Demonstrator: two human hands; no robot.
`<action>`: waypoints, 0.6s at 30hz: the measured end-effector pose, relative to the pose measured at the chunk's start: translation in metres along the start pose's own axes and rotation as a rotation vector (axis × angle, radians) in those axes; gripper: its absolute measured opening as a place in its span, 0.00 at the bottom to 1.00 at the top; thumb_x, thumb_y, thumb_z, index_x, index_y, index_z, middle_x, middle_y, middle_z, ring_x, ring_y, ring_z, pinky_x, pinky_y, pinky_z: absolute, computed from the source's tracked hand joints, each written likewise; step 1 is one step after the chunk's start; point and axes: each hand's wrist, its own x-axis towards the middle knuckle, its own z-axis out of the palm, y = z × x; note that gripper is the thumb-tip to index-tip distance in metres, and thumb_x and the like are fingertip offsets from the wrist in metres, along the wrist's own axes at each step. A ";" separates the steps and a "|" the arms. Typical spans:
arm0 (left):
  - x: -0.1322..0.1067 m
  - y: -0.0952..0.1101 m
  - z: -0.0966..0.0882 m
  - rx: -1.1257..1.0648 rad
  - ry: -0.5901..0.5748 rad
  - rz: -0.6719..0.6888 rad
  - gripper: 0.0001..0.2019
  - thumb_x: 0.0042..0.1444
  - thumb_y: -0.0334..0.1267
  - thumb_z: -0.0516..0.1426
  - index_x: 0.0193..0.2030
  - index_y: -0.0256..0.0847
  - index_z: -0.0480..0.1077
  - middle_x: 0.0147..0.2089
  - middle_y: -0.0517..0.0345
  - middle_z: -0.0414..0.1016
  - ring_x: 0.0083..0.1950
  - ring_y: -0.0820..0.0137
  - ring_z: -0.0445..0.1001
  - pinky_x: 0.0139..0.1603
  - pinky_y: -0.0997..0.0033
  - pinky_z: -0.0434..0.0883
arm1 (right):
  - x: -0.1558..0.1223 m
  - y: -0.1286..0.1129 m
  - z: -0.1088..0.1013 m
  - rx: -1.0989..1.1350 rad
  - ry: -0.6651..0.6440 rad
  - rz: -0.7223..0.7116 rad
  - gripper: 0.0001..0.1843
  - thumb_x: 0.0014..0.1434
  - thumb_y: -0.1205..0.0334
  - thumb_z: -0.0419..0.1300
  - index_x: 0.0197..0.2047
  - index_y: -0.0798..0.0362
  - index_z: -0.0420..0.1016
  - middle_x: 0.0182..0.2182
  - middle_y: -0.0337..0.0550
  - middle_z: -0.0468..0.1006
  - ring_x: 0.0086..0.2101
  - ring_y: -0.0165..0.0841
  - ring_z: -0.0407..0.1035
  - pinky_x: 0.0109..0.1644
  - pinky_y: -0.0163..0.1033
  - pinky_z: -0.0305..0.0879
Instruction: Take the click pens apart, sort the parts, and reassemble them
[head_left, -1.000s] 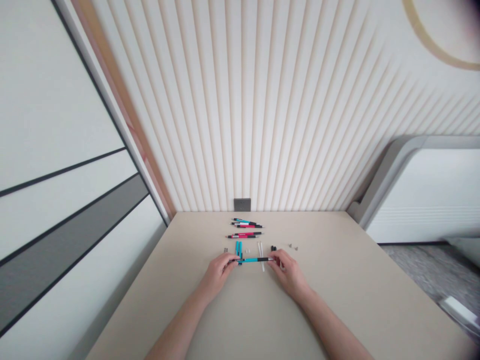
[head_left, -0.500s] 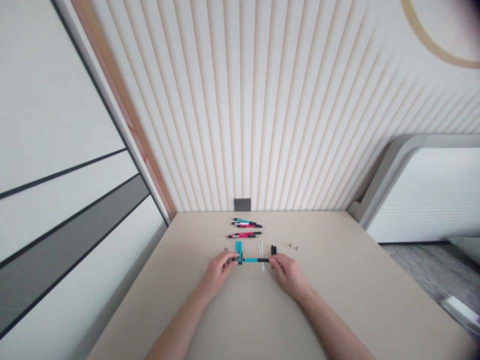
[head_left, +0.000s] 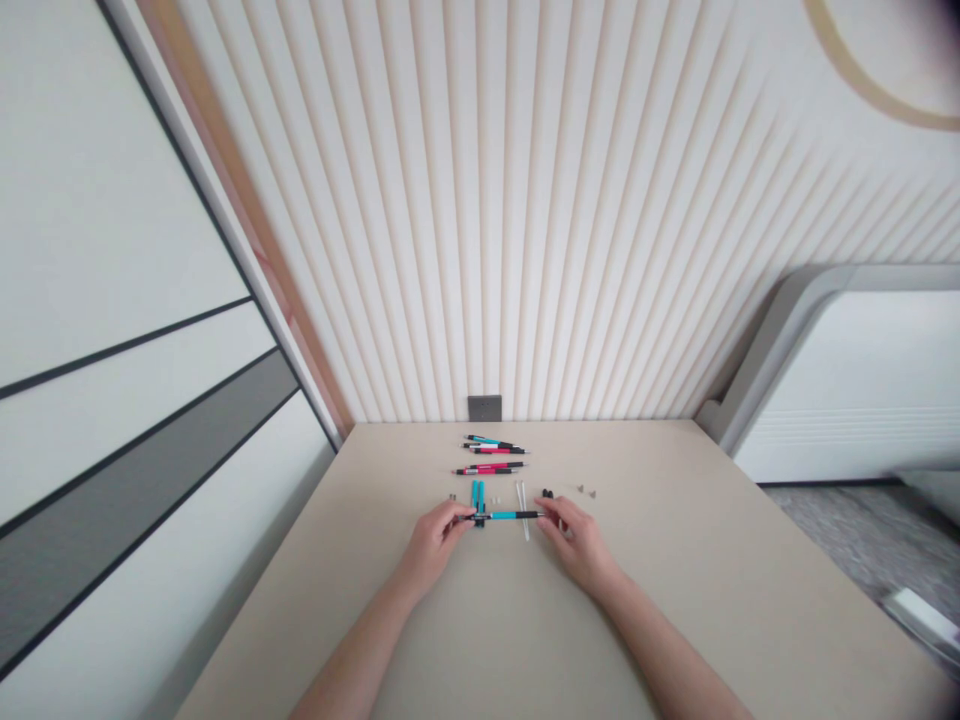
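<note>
My forearms (head_left: 364, 630) angle inward over the beige counter (head_left: 487, 630). My left hand (head_left: 435, 535) pinches a slim blue-and-black pen (head_left: 504, 516), its long axis crosswise, silver tip pointing to my right hand (head_left: 574, 540), whose grip I can't tell.

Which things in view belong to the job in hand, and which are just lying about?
Likely the job's:
turquoise-and-black pen, between left hand and right hand
turquoise tubes
white sticks
small grey pieces

Apparently just lying about:
pens farther back
</note>
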 end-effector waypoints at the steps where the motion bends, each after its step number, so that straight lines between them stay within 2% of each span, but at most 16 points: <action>1: 0.000 0.000 0.000 -0.005 -0.003 -0.006 0.10 0.61 0.41 0.55 0.42 0.39 0.75 0.31 0.58 0.72 0.29 0.71 0.68 0.32 0.74 0.63 | 0.000 -0.001 0.000 -0.001 -0.006 0.009 0.18 0.68 0.51 0.49 0.48 0.52 0.75 0.33 0.45 0.76 0.32 0.34 0.69 0.38 0.38 0.66; 5: 0.000 0.003 -0.002 -0.026 -0.006 -0.025 0.11 0.62 0.42 0.54 0.43 0.40 0.75 0.32 0.58 0.73 0.31 0.70 0.69 0.34 0.73 0.64 | 0.000 -0.002 0.000 -0.002 -0.044 0.030 0.21 0.69 0.52 0.46 0.38 0.52 0.77 0.31 0.45 0.76 0.33 0.35 0.70 0.38 0.38 0.66; 11: 0.000 0.006 -0.002 -0.014 -0.019 -0.056 0.12 0.62 0.43 0.53 0.43 0.39 0.74 0.32 0.58 0.73 0.30 0.70 0.68 0.33 0.73 0.63 | 0.000 0.004 0.002 0.038 0.035 -0.015 0.14 0.66 0.53 0.53 0.42 0.51 0.77 0.34 0.45 0.76 0.34 0.35 0.70 0.37 0.38 0.68; 14: 0.000 0.006 -0.002 -0.013 -0.019 -0.068 0.13 0.64 0.44 0.52 0.44 0.40 0.74 0.32 0.58 0.72 0.30 0.70 0.67 0.33 0.73 0.63 | 0.000 0.006 0.003 0.065 0.092 -0.040 0.13 0.66 0.54 0.53 0.41 0.50 0.77 0.36 0.46 0.76 0.34 0.34 0.70 0.35 0.37 0.68; 18: 0.001 0.007 -0.003 -0.011 -0.009 -0.071 0.13 0.64 0.45 0.51 0.44 0.41 0.73 0.33 0.58 0.73 0.31 0.69 0.68 0.34 0.73 0.63 | -0.001 0.004 0.002 0.051 0.105 -0.012 0.13 0.66 0.53 0.53 0.42 0.50 0.76 0.37 0.47 0.76 0.33 0.34 0.69 0.33 0.36 0.69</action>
